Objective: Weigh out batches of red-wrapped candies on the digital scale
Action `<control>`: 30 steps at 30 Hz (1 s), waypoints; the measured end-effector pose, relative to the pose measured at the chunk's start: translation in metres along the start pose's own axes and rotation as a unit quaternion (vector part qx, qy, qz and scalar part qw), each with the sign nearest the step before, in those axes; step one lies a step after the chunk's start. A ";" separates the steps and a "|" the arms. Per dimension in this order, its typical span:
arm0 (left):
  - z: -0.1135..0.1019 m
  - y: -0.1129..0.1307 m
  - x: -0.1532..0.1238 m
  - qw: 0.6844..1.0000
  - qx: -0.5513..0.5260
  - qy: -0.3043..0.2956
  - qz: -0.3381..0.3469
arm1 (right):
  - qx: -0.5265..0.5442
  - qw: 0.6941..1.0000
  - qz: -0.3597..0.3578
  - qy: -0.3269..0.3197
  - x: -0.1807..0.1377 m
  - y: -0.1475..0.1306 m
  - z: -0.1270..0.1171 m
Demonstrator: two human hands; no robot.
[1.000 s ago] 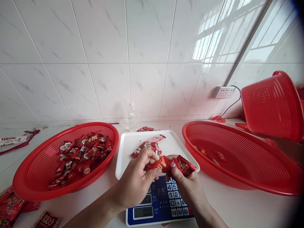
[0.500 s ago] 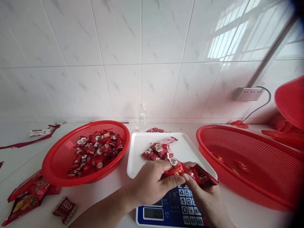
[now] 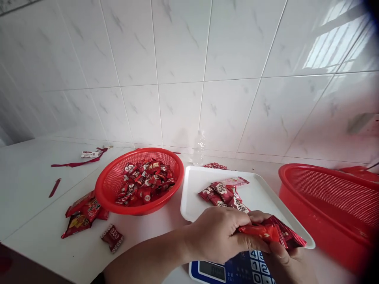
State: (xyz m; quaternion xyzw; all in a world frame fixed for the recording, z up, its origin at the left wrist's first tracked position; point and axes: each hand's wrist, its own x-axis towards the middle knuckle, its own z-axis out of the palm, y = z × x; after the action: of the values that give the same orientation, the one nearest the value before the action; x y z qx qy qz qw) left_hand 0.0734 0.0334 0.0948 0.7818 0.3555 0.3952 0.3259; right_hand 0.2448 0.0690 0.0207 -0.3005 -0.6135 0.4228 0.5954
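Over the front of a white scale tray [image 3: 191,197], my two hands meet around a small bunch of red wrapped snacks. My left hand [image 3: 220,232] is closed on a bright red snack packet [image 3: 260,232]. Beside it, my right hand [image 3: 286,258] grips a darker red, shiny snack packet [image 3: 291,234], thumb on the near side. The hands hide parts of both packets. Behind them, several maroon snack packets [image 3: 222,192] lie piled on the tray with a pink packet [image 3: 237,181]. Below the hands shows the scale's blue panel [image 3: 237,268], partly covered by my right hand.
A red mesh basket [image 3: 102,189] full of small wrapped snacks stands left; another red basket [image 3: 319,221] stands right. Loose red packets [image 3: 85,213] and a single maroon packet [image 3: 111,238] lie at left. A clear bottle [image 3: 199,148] stands by the tiled wall.
The view has swung left, so everything sits further right. My hands stay together over the tray's front; the bright red packet now shows more between them.
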 end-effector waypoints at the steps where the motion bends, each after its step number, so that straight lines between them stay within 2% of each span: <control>1: 0.000 0.001 0.000 1.000 0.022 -0.007 0.005 | -0.012 1.000 -0.004 -0.008 0.001 -0.002 0.001; 6: -0.003 0.008 -0.003 0.982 0.184 -0.037 -0.004 | -0.060 0.998 -0.015 -0.022 0.002 -0.015 0.007; 8: -0.013 0.013 -0.004 0.977 0.208 -0.042 -0.019 | -0.057 0.998 -0.019 -0.007 0.002 -0.017 0.007; 10: -0.032 0.016 -0.006 0.977 0.208 -0.021 -0.047 | -0.056 0.998 -0.006 0.025 0.002 -0.017 0.002; 12: -0.057 0.013 -0.009 0.974 0.204 0.002 -0.096 | -0.069 0.996 0.017 0.061 0.001 -0.012 -0.005; 15: -0.099 -0.004 -0.017 0.951 0.249 0.010 -0.184 | -0.094 0.990 0.037 0.097 0.000 -0.004 -0.015; 18: -0.131 -0.031 -0.029 0.900 0.294 -0.022 -0.321 | -0.100 0.990 0.040 0.092 0.000 -0.004 -0.016; 19: -0.138 -0.039 -0.033 0.882 0.289 -0.059 -0.368 | -0.098 0.991 0.035 0.085 0.000 -0.006 -0.014; 20: -0.144 -0.047 -0.037 0.862 0.278 -0.110 -0.410 | -0.095 0.992 0.030 0.077 0.001 -0.009 -0.011; 22: -0.149 -0.059 -0.045 0.840 0.257 -0.174 -0.444 | -0.091 0.993 0.012 0.069 0.004 -0.018 -0.004; 24: -0.151 -0.066 -0.051 0.831 0.248 -0.202 -0.456 | -0.093 0.994 -0.009 0.062 0.007 -0.026 0.002; 27: -0.151 -0.071 -0.058 0.823 0.259 -0.186 -0.470 | -0.102 0.993 -0.039 0.055 0.010 -0.033 0.008; 30: -0.150 -0.077 -0.064 0.822 0.290 -0.112 -0.478 | -0.111 0.990 -0.052 0.066 0.011 -0.035 0.009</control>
State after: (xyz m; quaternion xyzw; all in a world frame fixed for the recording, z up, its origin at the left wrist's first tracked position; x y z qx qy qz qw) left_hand -0.1049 0.0569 0.0811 0.6114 0.7436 -0.0218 0.2697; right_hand 0.2396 0.0616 0.0571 -0.3595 -0.6309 0.3001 0.6186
